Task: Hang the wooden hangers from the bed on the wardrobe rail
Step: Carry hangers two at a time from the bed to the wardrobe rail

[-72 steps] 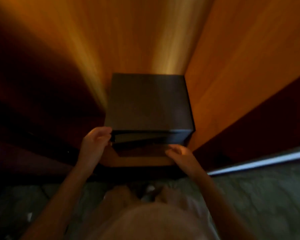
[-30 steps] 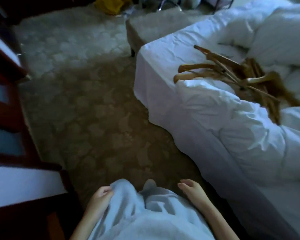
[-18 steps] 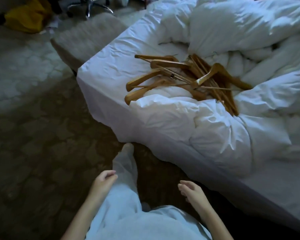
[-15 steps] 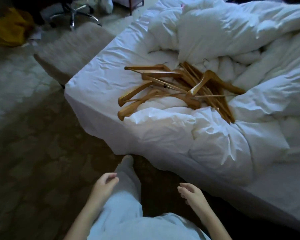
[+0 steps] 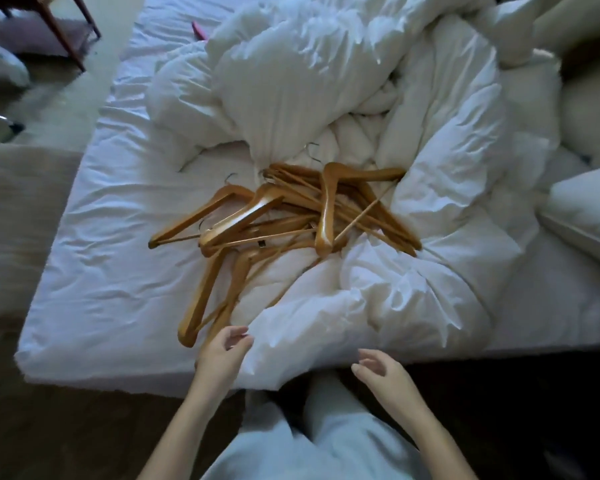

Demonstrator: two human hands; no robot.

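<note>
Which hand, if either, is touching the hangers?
Right hand: apart; the head view shows duvet between it and the hangers. Left hand: cannot tell; in the head view it overlaps the tip of the nearest hanger, contact or gap unclear.

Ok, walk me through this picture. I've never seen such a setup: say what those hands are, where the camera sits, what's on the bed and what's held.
No machine here: these are a person's two bare hands. The camera is worn on that person's head and looks forward and down. On the bed lies a tangled pile of wooden hangers, partly on the flat sheet, partly against a rumpled white duvet; a pillow sits at the right. The left hand reaches close to the nearest hanger's end; the right hand hovers near the bed's edge. Both have loosely curled fingers and hold nothing.
</note>
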